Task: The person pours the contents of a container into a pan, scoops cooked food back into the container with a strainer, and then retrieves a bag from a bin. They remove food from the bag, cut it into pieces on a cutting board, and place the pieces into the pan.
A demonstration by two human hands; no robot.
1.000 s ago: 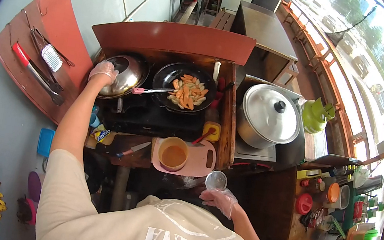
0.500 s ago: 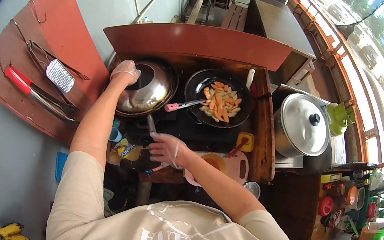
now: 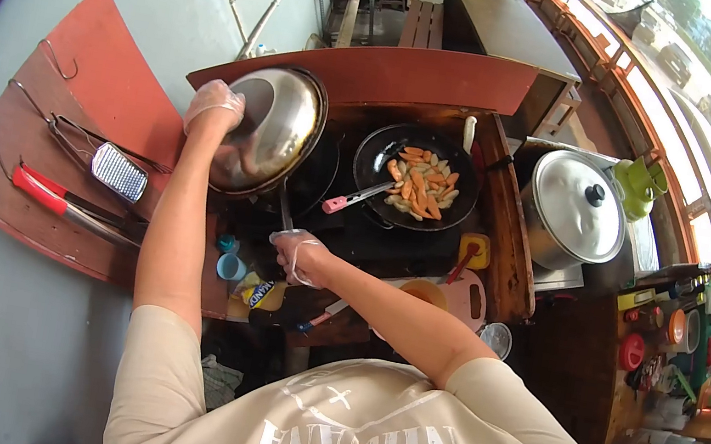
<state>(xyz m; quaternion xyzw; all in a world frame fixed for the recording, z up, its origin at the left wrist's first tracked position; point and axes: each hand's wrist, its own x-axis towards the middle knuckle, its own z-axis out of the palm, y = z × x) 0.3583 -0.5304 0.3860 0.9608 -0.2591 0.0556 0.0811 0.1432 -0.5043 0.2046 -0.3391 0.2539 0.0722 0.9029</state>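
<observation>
My left hand (image 3: 217, 103), in a clear plastic glove, is closed against the shiny domed metal lid (image 3: 290, 119) at the left of the stove. Beneath the lid is a dark-rimmed pan, raised and tilted, its contents hidden. My gloved right hand (image 3: 299, 255) wraps round the pan's long handle (image 3: 286, 207). To the right, a black wok (image 3: 374, 146) holds orange and pale sausage-like pieces (image 3: 422, 186). Pink-handled tongs (image 3: 357, 196) rest on that wok's rim, apart from both hands.
A red panel (image 3: 371, 66) stands behind the stove. On the left board (image 3: 25, 133) hang a grater (image 3: 120, 172) and red-handled tongs (image 3: 44, 190). A large lidded pot (image 3: 550, 225) is at right. A blue cup (image 3: 230, 266) and pink cutting board (image 3: 471, 301) lie in front.
My right hand has gone from open beside the handle to closed round it. The lidded pan has risen and tilted, with my left hand still on the lid.
</observation>
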